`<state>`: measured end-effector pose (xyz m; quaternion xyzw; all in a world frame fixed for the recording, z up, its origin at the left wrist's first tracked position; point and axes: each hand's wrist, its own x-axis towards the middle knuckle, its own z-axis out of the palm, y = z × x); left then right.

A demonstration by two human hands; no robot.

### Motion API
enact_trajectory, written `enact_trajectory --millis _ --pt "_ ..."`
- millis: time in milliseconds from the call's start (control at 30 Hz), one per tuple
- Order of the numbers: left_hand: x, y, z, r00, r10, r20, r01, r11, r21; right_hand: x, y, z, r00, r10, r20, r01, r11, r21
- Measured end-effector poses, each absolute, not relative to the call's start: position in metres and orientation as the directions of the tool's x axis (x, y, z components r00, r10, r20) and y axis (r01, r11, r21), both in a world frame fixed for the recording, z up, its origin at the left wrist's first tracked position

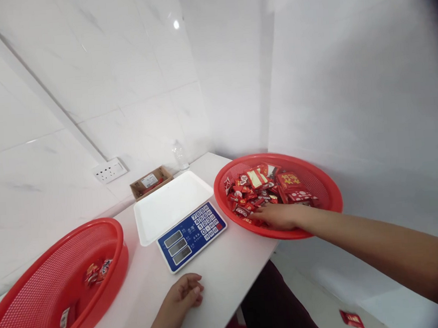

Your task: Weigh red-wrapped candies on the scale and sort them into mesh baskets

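Observation:
My right hand point(277, 216) reaches into the red basket point(323, 176) on the right, over the near part of a pile of red candy packets point(247, 189). Its fingertips are down among the packets, so whether they hold one is hidden. My left hand point(185, 292) is above the white table point(226, 273), just in front of the scale, with its fingers loosely curled and nothing seen in them. The scale has a blue keypad panel point(192, 236) and a bare white tray point(173, 204).
At the left stands another red basket point(28, 282) with a few packets point(97, 272). Behind the scale are a small cardboard box point(134, 190) and a clear bottle point(180, 155). A red packet point(352, 319) lies on the floor at lower right. White walls enclose the table's back and right.

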<state>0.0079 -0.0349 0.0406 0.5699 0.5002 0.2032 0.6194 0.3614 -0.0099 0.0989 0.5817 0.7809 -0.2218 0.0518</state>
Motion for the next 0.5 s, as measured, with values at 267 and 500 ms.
enact_trajectory --millis 267,500 --pt "0.029 -0.044 0.065 0.567 0.741 -0.358 0.626 -0.105 0.773 0.355 -0.005 0.107 -0.262 0.898 -0.353 0.954 0.186 -0.235" --pt "0.037 -0.054 0.091 0.604 0.651 -0.459 0.654 -0.077 0.753 0.388 -0.01 0.124 -0.175 0.98 -0.096 0.945 0.14 -0.295"
